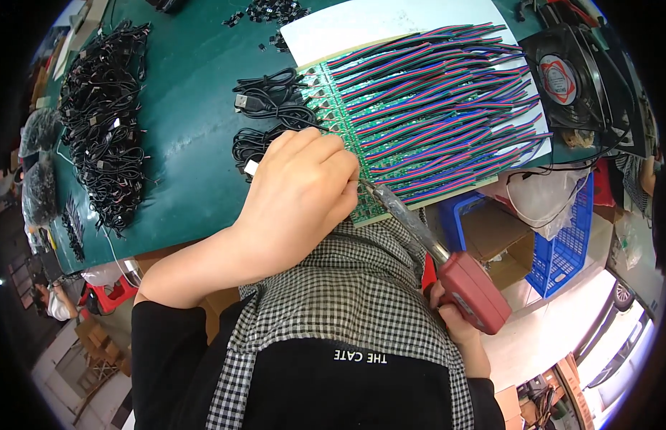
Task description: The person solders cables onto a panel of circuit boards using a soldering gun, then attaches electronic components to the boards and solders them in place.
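Observation:
My left hand is closed in a pinch over the left edge of a green circuit board panel. What its fingers grip is hidden. Black USB cables, coiled and tied, lie at that edge, and some run under the hand. My right hand is wrapped round the red handle of a soldering gun. Its long metal shaft slants up and left, so the tip is beside my left fingertips at the board. Rows of black, red, blue and green wires stretch rightward from the panel.
A large heap of black USB cables covers the left of the green table. White paper lies under the panel. Small black parts are scattered at the back. A black fan stands right, above a blue crate.

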Available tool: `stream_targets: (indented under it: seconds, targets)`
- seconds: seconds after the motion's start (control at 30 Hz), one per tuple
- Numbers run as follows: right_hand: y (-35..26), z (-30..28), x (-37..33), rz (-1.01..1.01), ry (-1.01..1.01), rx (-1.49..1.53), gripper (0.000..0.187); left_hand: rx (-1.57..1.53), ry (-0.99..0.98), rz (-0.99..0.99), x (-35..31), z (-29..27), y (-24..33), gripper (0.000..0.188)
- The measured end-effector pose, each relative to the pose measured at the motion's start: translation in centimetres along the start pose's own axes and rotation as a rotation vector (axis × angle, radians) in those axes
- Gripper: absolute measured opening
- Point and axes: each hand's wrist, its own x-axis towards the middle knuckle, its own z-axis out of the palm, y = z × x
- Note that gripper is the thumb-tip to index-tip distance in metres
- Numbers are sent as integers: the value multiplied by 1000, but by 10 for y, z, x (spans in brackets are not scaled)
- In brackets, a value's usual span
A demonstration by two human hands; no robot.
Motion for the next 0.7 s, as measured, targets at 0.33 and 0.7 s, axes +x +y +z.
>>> stream_targets:
  seconds: [0.33, 0.7]
  targets:
    - [13, -11, -12, -8, -44, -10, 60, -8, -28, -4, 6, -1, 0, 12]
    - [-23, 6, 8, 43, 257, 406, 65, 199, -49, 158, -3, -8, 2, 8]
